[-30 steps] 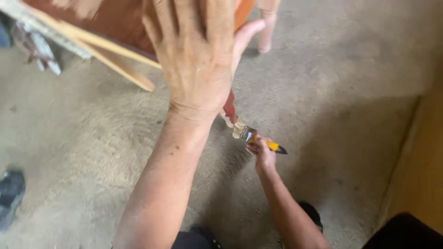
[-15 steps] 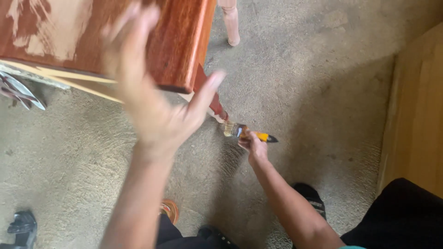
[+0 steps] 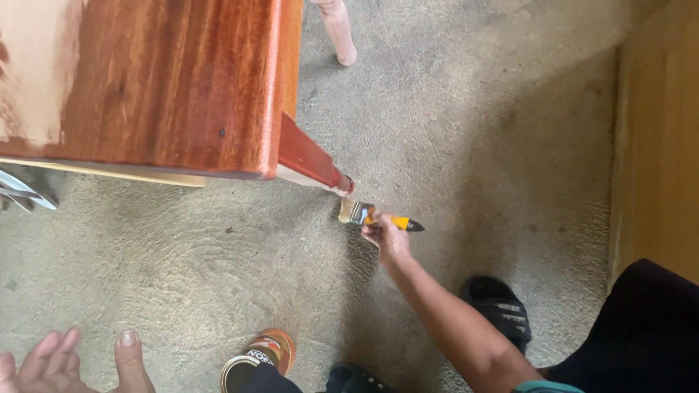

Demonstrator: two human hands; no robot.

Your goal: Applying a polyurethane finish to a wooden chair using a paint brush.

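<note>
Left hand (image 3: 69, 364) at bottom edge, fingers spread, palm open, holding nothing, hovering above the floor. Beside it a small round can (image 3: 256, 358), orange band, dark top, standing on the floor. Black slide sandal (image 3: 501, 306) to the right, ribbed strap. Right hand (image 3: 387, 236) reaches forward, arm extended, fingers pinched around a paintbrush (image 3: 376, 216): yellow handle with black tip, metal ferrule, pale bristles. Bristles sit just beside the foot of a tapered wooden table leg (image 3: 313, 161), coated glossy red-brown; cannot tell if touching. Above it, the tabletop surface (image 3: 167, 80): wet reddish stain, visible grain, bare pale wood at the left end. Second leg (image 3: 336, 29) farther off, unstained, rounded. Floor (image 3: 473, 131) is rough grey concrete. Plain wooden panel (image 3: 659, 145) along right edge.
</note>
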